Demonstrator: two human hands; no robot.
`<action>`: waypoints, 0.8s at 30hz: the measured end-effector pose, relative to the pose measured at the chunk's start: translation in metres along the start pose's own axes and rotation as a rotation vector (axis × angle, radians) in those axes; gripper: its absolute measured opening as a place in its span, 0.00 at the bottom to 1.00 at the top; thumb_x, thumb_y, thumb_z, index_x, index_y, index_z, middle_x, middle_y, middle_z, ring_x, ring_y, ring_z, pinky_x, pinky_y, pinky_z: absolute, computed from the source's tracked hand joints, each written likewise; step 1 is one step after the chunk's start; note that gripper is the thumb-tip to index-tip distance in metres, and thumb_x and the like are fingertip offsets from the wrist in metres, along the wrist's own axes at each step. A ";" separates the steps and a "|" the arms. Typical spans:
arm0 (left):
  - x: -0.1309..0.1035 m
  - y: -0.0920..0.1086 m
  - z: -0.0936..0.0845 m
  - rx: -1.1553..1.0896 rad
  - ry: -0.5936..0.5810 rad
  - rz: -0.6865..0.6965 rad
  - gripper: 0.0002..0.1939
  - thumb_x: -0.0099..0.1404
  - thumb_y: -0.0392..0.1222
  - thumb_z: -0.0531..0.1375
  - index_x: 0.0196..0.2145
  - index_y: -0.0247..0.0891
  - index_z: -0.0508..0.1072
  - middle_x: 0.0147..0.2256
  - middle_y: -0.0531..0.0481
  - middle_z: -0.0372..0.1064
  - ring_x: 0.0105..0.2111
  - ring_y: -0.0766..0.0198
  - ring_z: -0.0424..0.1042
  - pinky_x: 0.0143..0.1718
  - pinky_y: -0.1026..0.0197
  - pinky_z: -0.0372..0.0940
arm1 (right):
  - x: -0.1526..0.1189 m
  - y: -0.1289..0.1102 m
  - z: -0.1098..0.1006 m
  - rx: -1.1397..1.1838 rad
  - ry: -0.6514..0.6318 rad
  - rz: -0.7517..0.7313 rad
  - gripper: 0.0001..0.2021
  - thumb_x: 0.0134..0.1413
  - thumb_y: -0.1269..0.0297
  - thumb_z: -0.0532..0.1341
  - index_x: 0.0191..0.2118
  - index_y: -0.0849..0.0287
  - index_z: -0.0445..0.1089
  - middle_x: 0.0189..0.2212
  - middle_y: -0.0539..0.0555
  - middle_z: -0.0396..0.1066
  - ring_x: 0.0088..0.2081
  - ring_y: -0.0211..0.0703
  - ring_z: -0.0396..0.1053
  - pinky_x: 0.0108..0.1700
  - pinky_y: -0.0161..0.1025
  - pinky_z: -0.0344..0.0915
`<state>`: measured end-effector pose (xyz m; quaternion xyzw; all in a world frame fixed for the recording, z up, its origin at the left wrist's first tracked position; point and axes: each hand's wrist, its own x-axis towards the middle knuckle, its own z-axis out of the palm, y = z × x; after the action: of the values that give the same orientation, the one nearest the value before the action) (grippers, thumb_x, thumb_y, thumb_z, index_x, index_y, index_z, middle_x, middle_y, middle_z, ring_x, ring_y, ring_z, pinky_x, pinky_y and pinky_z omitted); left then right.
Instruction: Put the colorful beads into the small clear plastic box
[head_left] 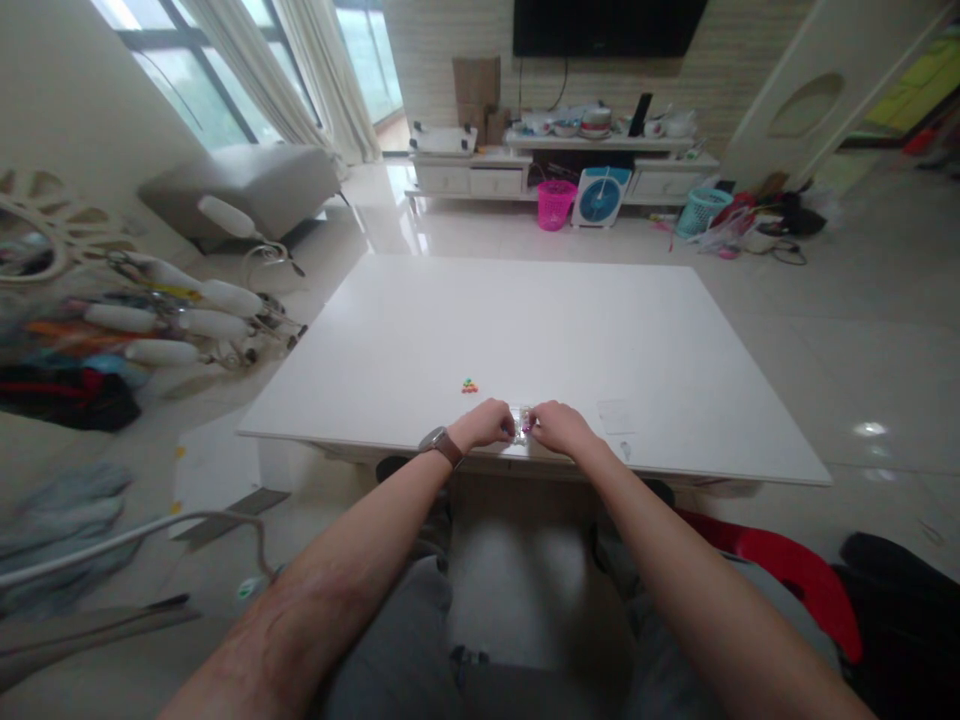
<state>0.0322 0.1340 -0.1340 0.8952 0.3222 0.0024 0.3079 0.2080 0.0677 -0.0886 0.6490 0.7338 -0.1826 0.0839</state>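
Table [540,330], white and low, is carrying everything here. Left hand [486,423] and right hand [564,427] are both resting at the near edge, approx. in the middle of it, knuckles up. Between them they are pinching a small clear packet [522,424] w/ something pink-purple inside; fingers of both hands are closing together on it from left and right side. Packet is lying on the table just by the near edge. Watch [441,444] is sitting on the left wrist. Small heap of coloured pieces [469,386], red, green and orange, is lying a bit left of the hands, near them, not touching.
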 end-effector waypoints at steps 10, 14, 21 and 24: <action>0.000 0.001 -0.002 0.011 0.004 0.022 0.07 0.56 0.34 0.68 0.33 0.36 0.85 0.29 0.44 0.80 0.29 0.61 0.74 0.35 0.64 0.63 | 0.001 -0.002 0.004 0.028 -0.031 -0.011 0.17 0.61 0.66 0.55 0.49 0.51 0.79 0.46 0.60 0.79 0.47 0.51 0.76 0.46 0.41 0.67; -0.001 0.001 -0.002 -0.007 0.003 0.029 0.07 0.56 0.34 0.67 0.33 0.35 0.85 0.29 0.44 0.80 0.29 0.61 0.74 0.34 0.64 0.63 | 0.000 -0.002 0.002 0.014 -0.033 0.000 0.17 0.61 0.65 0.55 0.50 0.51 0.79 0.47 0.61 0.78 0.47 0.51 0.76 0.46 0.41 0.68; -0.003 0.002 -0.004 -0.091 0.034 0.015 0.06 0.55 0.33 0.69 0.32 0.35 0.83 0.28 0.48 0.78 0.27 0.64 0.72 0.32 0.65 0.61 | -0.008 0.000 -0.020 0.016 -0.003 0.032 0.15 0.60 0.59 0.59 0.49 0.53 0.79 0.47 0.61 0.78 0.47 0.52 0.76 0.46 0.42 0.68; -0.003 0.005 -0.009 -0.134 0.105 0.003 0.08 0.52 0.34 0.71 0.33 0.34 0.82 0.28 0.49 0.78 0.28 0.64 0.72 0.31 0.65 0.61 | -0.017 0.004 -0.040 0.003 0.016 0.046 0.16 0.60 0.61 0.58 0.49 0.54 0.79 0.47 0.62 0.78 0.48 0.54 0.76 0.47 0.43 0.68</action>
<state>0.0305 0.1340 -0.1231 0.8717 0.3356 0.0712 0.3500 0.2187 0.0677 -0.0462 0.6672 0.7190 -0.1767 0.0814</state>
